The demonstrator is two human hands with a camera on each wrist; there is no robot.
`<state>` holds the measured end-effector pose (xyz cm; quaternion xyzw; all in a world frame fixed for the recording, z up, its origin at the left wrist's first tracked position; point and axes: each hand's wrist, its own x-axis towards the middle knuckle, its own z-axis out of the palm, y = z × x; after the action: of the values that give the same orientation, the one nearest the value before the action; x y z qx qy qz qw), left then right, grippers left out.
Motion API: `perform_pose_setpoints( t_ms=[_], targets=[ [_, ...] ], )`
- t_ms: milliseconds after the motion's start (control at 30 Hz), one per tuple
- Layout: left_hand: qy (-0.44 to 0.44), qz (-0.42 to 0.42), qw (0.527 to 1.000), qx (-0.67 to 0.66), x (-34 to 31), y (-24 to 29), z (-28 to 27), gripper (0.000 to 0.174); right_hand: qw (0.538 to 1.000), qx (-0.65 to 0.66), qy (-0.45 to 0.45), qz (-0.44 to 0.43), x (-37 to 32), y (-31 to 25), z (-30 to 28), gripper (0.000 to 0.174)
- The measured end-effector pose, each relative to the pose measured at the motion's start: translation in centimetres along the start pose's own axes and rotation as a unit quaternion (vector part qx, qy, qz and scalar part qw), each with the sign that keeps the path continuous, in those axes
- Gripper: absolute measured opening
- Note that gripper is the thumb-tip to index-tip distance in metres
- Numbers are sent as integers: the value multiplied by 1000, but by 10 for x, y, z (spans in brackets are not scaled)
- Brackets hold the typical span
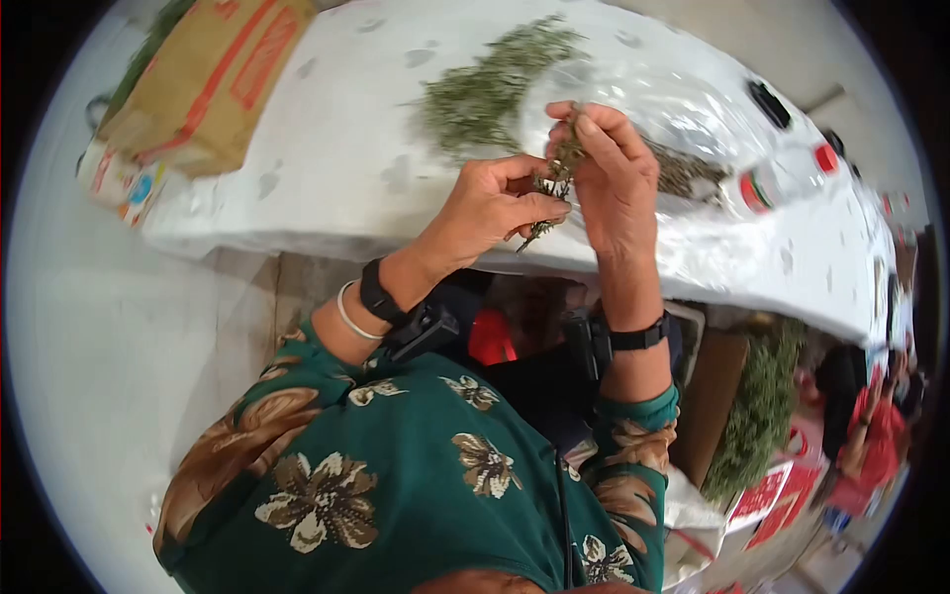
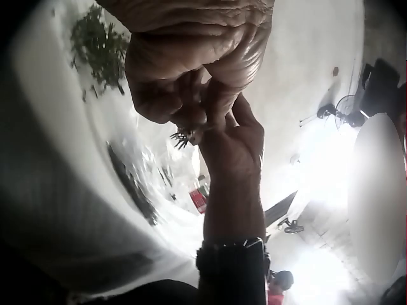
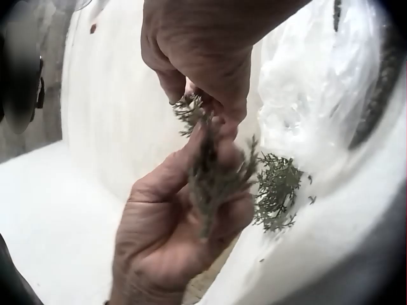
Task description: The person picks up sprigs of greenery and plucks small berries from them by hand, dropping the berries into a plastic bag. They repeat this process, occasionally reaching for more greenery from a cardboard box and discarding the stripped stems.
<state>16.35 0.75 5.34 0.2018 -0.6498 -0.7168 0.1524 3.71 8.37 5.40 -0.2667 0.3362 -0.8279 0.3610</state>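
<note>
Both hands are raised close together above the near edge of the white-covered table (image 1: 336,129). My left hand (image 1: 490,210) pinches small green evergreen sprigs (image 1: 556,183) between thumb and fingers. Just to its right, my right hand (image 1: 618,168) grips the upper part of the sprigs with thumb and fingertips. In the right wrist view, a blurred leafy sprig (image 3: 213,175) lies across the left hand's palm and fingers. Behind the hands, a loose pile of green sprigs (image 1: 495,89) rests on the table. In the left wrist view, the fingers hide most of the held piece.
A clear plastic bag (image 1: 683,109) lies right of the pile, beside dried-looking plant stems (image 1: 683,173). A red-capped bottle (image 1: 792,178) lies past it. A cardboard box (image 1: 208,84) stands far left. More greenery (image 1: 757,416) is below the table, right; a person in red (image 1: 871,445) is beyond.
</note>
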Motion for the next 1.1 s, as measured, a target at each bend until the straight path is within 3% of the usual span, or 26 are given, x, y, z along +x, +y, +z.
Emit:
perform_pose_setpoints(
  t_ms=[67,100,167,233,300,333,400,433,533,600,700,767,933,1033,1100],
  targets=[
    [41,15,998,54,-7,6,-22,28,992,-117,-15,-48,5,9,8,21],
    [60,18,996,59,-11,10,-40,28,993,-108,-31,-44,8,12,12,21],
    [183,89,966,161,-19,16,-92,26,973,-210,-6,-94,12,14,16,24],
    [300,114,878,356,-21,20,-153,29,958,-259,7,-121,16,13,13,25],
    [349,93,794,489,-18,28,-206,33,961,-271,-8,-49,19,9,6,27],
    [354,93,792,489,-15,24,-236,33,961,-277,-17,-12,20,9,5,28],
    [349,54,741,572,-8,11,-285,36,955,-294,-32,-9,19,11,6,28],
    [352,55,739,572,-10,12,-289,36,950,-311,-41,-3,19,12,6,28],
    [367,108,660,647,-9,14,-299,36,944,-326,-49,3,17,12,3,27],
    [359,135,679,626,-11,9,-287,36,944,-327,-45,15,13,10,-1,25],
    [337,189,717,580,-19,14,-228,38,945,-325,-39,10,10,0,-3,23],
    [209,95,857,461,-18,22,-175,38,944,-329,-21,7,3,-6,-9,22],
    [157,142,825,524,24,0,-121,49,949,-315,-22,16,-3,-13,-15,20],
    [204,179,761,588,55,-19,-113,63,946,-321,-26,36,-10,-17,-20,19],
    [188,143,788,568,65,-21,-110,67,938,-344,-31,36,-13,-22,-24,19]
  ],
)
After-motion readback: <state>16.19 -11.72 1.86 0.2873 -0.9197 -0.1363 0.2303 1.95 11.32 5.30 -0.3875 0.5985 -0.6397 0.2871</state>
